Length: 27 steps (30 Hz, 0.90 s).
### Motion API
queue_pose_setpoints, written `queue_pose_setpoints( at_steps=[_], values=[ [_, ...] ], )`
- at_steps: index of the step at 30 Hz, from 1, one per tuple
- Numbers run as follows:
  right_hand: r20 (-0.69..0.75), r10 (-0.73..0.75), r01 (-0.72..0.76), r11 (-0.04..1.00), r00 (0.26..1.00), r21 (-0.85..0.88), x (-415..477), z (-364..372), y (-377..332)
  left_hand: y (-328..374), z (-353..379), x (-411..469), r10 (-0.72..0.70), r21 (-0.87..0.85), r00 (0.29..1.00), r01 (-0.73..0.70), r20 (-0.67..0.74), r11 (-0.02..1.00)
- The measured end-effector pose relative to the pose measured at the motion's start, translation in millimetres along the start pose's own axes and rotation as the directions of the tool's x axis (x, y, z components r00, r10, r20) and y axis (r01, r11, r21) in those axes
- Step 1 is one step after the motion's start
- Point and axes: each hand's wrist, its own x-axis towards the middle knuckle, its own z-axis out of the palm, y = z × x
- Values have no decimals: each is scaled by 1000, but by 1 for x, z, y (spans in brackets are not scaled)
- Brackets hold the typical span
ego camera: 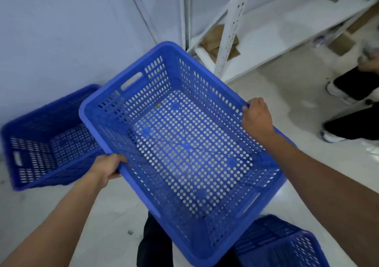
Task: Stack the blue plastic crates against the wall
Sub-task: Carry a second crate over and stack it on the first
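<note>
Gripping the long rims of an empty blue perforated plastic crate (180, 143), left hand (108, 169) and right hand (256, 119) hold it above the pale floor (102, 215); a second blue crate (49, 141) sits by the white wall (61, 30); a third (281, 244) lies near the bottom edge.

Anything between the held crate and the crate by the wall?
Nothing visible. Both hands, left and right, hold the lifted crate by its rims; it already overlaps the crate on the floor by the wall.

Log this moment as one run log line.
carrying | blue perforated plastic crate held | left hand, right hand on long rims | second blue crate by wall
</note>
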Motion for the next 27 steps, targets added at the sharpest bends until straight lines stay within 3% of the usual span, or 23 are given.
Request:
queue_pose_setpoints(
  at_steps=[8,15,22,27],
  values=[
    [-31,-261,259,964,965,-58,45,-56,-146,18,-107,-47,42,-206,996,-57,-73,977],
    [-63,-313,313,950,948,-2,82,-65,-302,39,-214,-55,55,-366,989,-102,-139,925],
    [-90,-444,448,893,891,31,99,-49,-432,39,-305,-33,65,-458,948,-210,-313,864],
    [-78,-502,507,859,862,74,110,-29,-507,34,-351,-22,44,-543,947,-221,-318,810]
  ],
)
